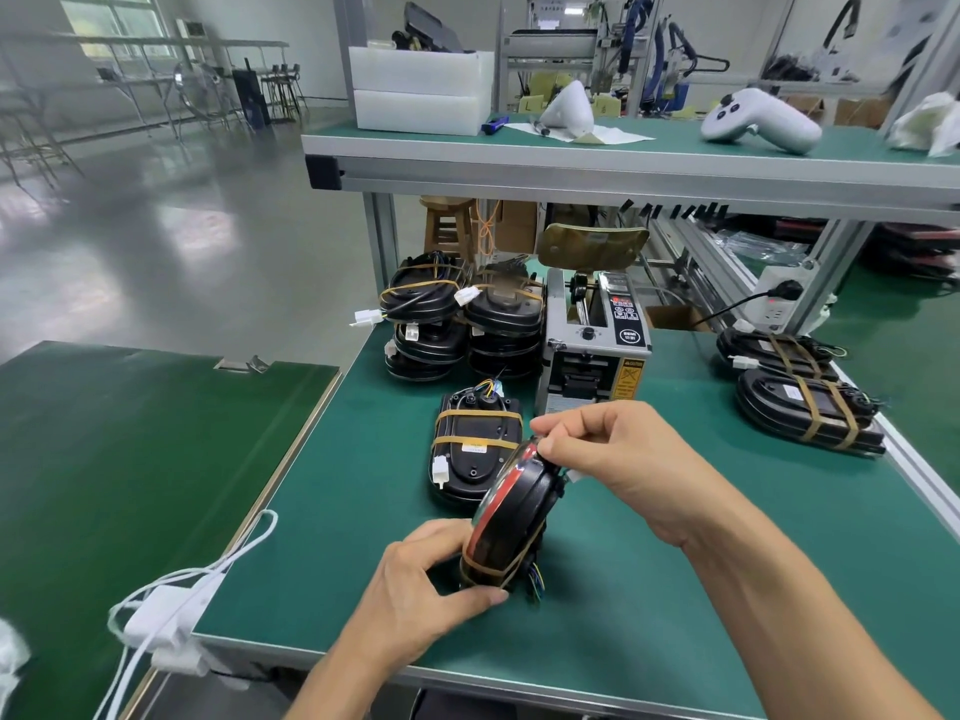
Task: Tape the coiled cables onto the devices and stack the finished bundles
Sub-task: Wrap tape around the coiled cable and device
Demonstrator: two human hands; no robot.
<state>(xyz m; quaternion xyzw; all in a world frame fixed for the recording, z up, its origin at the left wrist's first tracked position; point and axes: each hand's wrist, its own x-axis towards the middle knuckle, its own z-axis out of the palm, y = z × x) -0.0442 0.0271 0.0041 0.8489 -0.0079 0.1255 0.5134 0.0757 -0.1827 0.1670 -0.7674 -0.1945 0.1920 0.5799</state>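
A black device point(511, 517) with a red stripe stands tilted on its edge on the green bench point(649, 589), brown tape round its lower end. My left hand point(421, 584) grips its lower end. My right hand point(613, 454) pinches its top edge with thumb and fingertips. Behind it a taped bundle point(475, 449) lies flat, its white connector at the left. Two stacks of taped bundles point(462, 314) stand at the back, left of the tape dispenser point(592, 345). Two more taped bundles point(805, 397) lie at the right edge.
A raised shelf point(623, 158) crosses above the bench, carrying white foam boxes point(421, 90) and a white handheld controller point(758, 122). A second green table point(130, 459) stands to the left. White cables with an adapter point(166, 615) hang in the gap between the tables.
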